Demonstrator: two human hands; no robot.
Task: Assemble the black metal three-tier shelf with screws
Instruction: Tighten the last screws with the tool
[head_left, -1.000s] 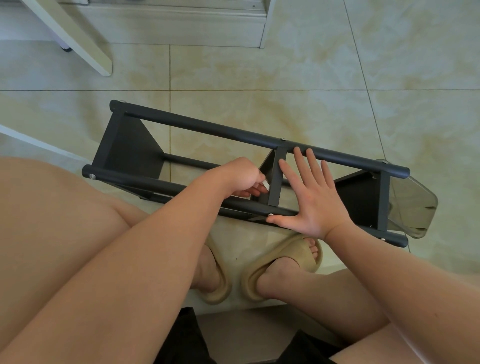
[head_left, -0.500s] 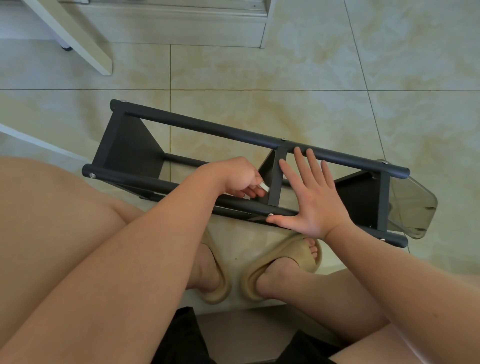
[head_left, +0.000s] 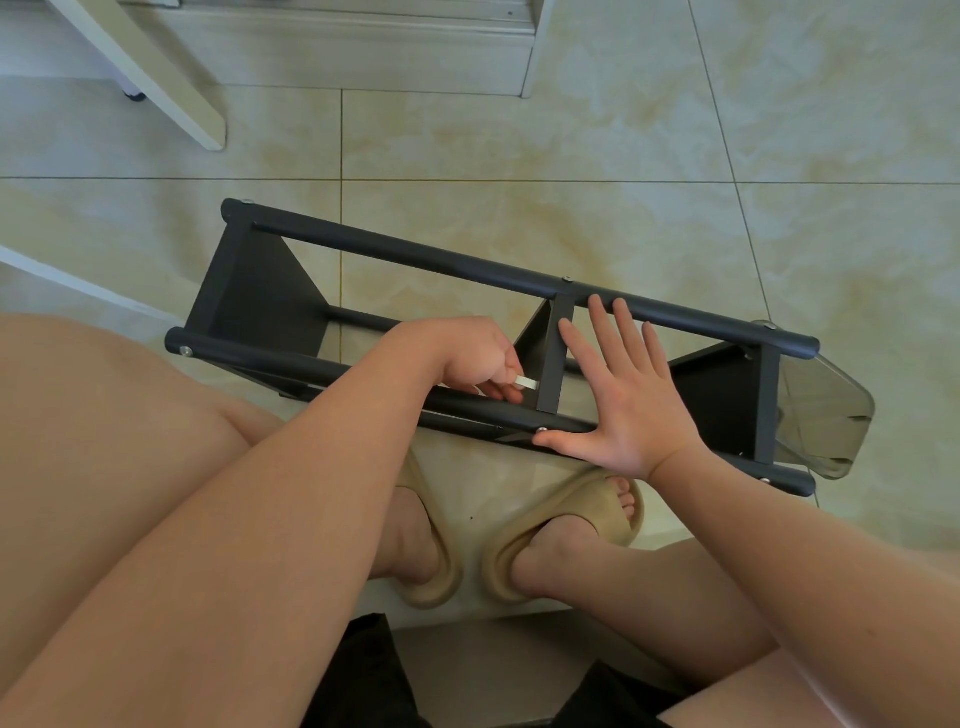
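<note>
The black shelf (head_left: 415, 254) lies on its side across the middle of the frame, on the tiled floor (head_left: 597, 145), with all three tiers already between the posts. Over the last second almost nothing has moved. The left hand (head_left: 467, 358) has only twisted a little where it pinches a small silver tool (head_left: 527, 383) beside the middle crossbar (head_left: 556, 358), which suggests it is slowly tightening a fixing there, though the fixing itself is hidden. The right hand (head_left: 628, 410) stays flat with its fingers spread, pressing on the frame, its thumb touching the near post just beside a screw (head_left: 542, 429). The job looks close to finished.

At the right end of the shelf sits a clear smoky plastic tub (head_left: 831, 415); whether it holds anything cannot be made out. Two tan slippers (head_left: 571, 525) sit below the shelf.
</note>
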